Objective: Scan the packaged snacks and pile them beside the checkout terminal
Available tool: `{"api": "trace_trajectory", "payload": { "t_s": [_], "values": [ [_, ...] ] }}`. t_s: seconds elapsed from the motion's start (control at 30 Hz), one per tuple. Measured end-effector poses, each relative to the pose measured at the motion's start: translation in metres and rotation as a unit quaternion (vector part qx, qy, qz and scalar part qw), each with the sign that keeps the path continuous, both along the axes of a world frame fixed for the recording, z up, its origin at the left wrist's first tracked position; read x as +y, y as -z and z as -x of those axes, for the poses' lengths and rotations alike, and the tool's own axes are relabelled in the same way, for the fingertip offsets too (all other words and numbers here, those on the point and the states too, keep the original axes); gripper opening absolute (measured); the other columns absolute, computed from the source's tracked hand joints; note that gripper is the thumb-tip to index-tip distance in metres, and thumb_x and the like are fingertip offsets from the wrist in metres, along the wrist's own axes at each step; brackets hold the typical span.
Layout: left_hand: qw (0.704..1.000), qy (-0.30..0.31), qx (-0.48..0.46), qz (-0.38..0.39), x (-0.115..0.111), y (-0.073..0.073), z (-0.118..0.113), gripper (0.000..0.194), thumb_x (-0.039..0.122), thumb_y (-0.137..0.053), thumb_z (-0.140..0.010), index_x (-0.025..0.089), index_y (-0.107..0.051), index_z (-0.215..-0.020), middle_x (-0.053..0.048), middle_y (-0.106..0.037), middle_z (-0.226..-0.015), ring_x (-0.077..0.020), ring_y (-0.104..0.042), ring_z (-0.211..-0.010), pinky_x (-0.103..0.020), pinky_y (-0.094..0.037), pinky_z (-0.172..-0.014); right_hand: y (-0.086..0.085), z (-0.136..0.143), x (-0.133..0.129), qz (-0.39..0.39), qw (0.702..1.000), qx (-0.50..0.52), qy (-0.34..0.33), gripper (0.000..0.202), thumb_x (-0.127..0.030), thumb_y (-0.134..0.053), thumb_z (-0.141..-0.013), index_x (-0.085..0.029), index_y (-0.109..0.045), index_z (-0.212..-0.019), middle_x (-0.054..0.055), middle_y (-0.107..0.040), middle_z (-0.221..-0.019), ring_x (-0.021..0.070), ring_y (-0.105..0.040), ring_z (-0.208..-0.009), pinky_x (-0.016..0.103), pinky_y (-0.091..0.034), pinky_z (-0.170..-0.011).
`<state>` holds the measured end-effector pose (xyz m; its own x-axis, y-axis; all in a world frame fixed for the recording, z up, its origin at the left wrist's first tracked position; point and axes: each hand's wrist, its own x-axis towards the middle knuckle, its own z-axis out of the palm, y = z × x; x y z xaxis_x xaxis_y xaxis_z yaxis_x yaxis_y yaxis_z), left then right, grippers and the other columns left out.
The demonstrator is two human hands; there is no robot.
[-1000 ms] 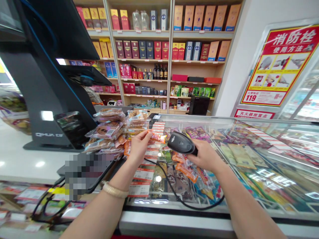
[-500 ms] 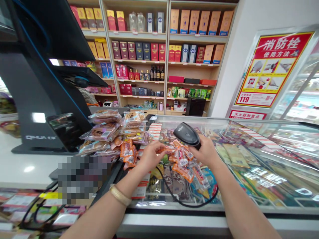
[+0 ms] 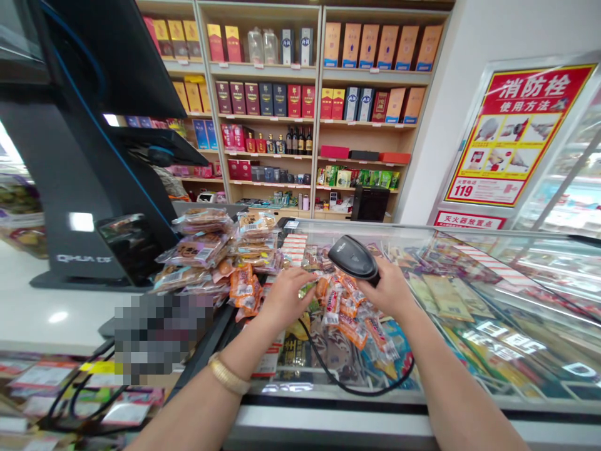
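My right hand (image 3: pixel 389 287) grips a black barcode scanner (image 3: pixel 353 258), whose head points to the left and away from me. Below the scanner, a loose pile of orange-and-clear snack packets (image 3: pixel 347 310) lies on the glass top of a display freezer (image 3: pixel 436 388). At the left edge of that pile, my left hand (image 3: pixel 287 300), with a gold bracelet on the wrist, has its fingers curled, the tips at the wrapper end of an orange snack packet (image 3: pixel 322 287). More orange packets (image 3: pixel 244 287) lie left of this hand. The scanner's cable (image 3: pixel 347 389) loops below the pile.
Stacks of packaged brown snacks (image 3: pixel 201 247) stand at the left, beside a black cash register (image 3: pixel 107 207). Shelves of boxes and bottles (image 3: pixel 267 116) fill the back. A red fire hydrant poster (image 3: pixel 519 134) hangs on the right wall. Wrapped goods show under the glass.
The packets by my left hand have shifted a little, and one now stands more upright in the pile. My left hand has turned slightly. My right hand keeps the scanner over the pile.
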<state>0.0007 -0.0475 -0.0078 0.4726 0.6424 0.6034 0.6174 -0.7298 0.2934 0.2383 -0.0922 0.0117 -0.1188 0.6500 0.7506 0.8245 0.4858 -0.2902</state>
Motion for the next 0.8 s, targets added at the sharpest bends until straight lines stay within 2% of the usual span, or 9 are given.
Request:
{"api": "trace_trajectory", "payload": {
  "t_s": [0.07,0.13,0.2,0.27,0.37,0.43,0.5,0.6,0.8],
  "values": [
    [0.988,-0.15,0.013,-0.033,-0.001,-0.009,0.01,0.024,0.023,-0.054,-0.082,0.022,-0.072,-0.098,-0.009,-0.071,-0.099,-0.0259,-0.062,-0.096,-0.04,-0.043,-0.087,0.001,0.0,0.001,0.002,1.0,-0.003,0.005,0.02,-0.027,-0.056,-0.076,-0.019,-0.064,-0.092,0.008,-0.071,-0.087,0.0233,-0.065,-0.08,0.032,-0.05,-0.071],
    [0.957,-0.285,0.045,-0.034,-0.002,-0.018,0.023,0.028,0.027,-0.055,-0.081,0.021,-0.071,-0.102,-0.012,-0.069,-0.101,-0.0307,-0.06,-0.098,-0.045,-0.041,-0.088,0.002,0.0,0.001,0.001,1.0,-0.008,0.014,0.018,-0.029,-0.056,-0.076,-0.019,-0.064,-0.09,0.009,-0.071,-0.086,0.0234,-0.065,-0.078,0.032,-0.05,-0.07],
    [0.926,-0.368,0.08,-0.021,-0.002,-0.023,0.036,0.032,0.03,-0.056,-0.078,0.02,-0.07,-0.105,-0.015,-0.066,-0.102,-0.0343,-0.058,-0.1,-0.048,-0.039,-0.088,0.003,0.0,0.002,0.0,1.0,-0.01,0.016,0.018,-0.029,-0.056,-0.076,-0.019,-0.064,-0.089,0.008,-0.071,-0.084,0.0231,-0.065,-0.076,0.032,-0.049,-0.068],
    [0.906,-0.412,0.096,-0.011,-0.001,-0.026,0.047,0.034,0.032,-0.055,-0.078,0.019,-0.069,-0.106,-0.017,-0.065,-0.103,-0.0354,-0.057,-0.102,-0.048,-0.039,-0.088,0.003,0.001,0.002,-0.001,1.0,-0.008,0.014,0.019,-0.028,-0.055,-0.075,-0.02,-0.064,-0.09,0.008,-0.071,-0.083,0.0227,-0.065,-0.075,0.032,-0.049,-0.068],
    [0.895,-0.436,0.088,-0.006,0.003,-0.027,0.058,0.036,0.029,-0.05,-0.08,0.018,-0.069,-0.108,-0.019,-0.064,-0.105,-0.0343,-0.058,-0.102,-0.044,-0.041,-0.085,0.002,0.001,0.001,-0.002,1.0,-0.004,0.008,0.018,-0.028,-0.055,-0.075,-0.02,-0.064,-0.089,0.008,-0.071,-0.084,0.0228,-0.065,-0.075,0.032,-0.049,-0.068],
    [0.897,-0.432,0.089,0.006,0.005,-0.025,0.061,0.035,0.027,-0.047,-0.081,0.016,-0.073,-0.102,-0.02,-0.064,-0.11,-0.0344,-0.058,-0.104,-0.044,-0.042,-0.085,0.002,0.002,0.001,-0.001,1.0,-0.003,0.003,0.018,-0.028,-0.055,-0.076,-0.019,-0.064,-0.089,0.008,-0.071,-0.084,0.0229,-0.065,-0.075,0.032,-0.049,-0.068],
    [0.901,-0.42,0.105,0.02,0.007,-0.023,0.061,0.035,0.026,-0.045,-0.082,0.015,-0.075,-0.094,-0.021,-0.062,-0.12,-0.0362,-0.054,-0.114,-0.046,-0.041,-0.091,0.002,0.002,0.0,0.001,1.0,-0.003,0.001,0.018,-0.027,-0.055,-0.076,-0.02,-0.064,-0.09,0.008,-0.071,-0.084,0.0227,-0.065,-0.075,0.032,-0.049,-0.067],
    [0.901,-0.411,0.136,0.035,0.008,-0.02,0.061,0.038,0.024,-0.043,-0.081,0.012,-0.076,-0.096,-0.021,-0.057,-0.132,-0.0375,-0.046,-0.126,-0.047,-0.039,-0.098,0.002,0.003,0.0,0.002,1.0,-0.006,0.002,0.019,-0.026,-0.055,-0.075,-0.02,-0.064,-0.09,0.007,-0.07,-0.082,0.0224,-0.064,-0.074,0.031,-0.048,-0.067],
    [0.902,-0.404,0.144,0.039,0.008,-0.022,0.063,0.037,0.026,-0.045,-0.081,0.011,-0.074,-0.099,-0.023,-0.057,-0.13,-0.0386,-0.048,-0.12,-0.048,-0.043,-0.092,0.001,0.005,-0.001,0.005,1.0,-0.002,-0.007,0.021,-0.025,-0.056,-0.074,-0.02,-0.065,-0.092,0.007,-0.07,-0.082,0.022,-0.065,-0.073,0.03,-0.048,-0.066]
  ]
}}
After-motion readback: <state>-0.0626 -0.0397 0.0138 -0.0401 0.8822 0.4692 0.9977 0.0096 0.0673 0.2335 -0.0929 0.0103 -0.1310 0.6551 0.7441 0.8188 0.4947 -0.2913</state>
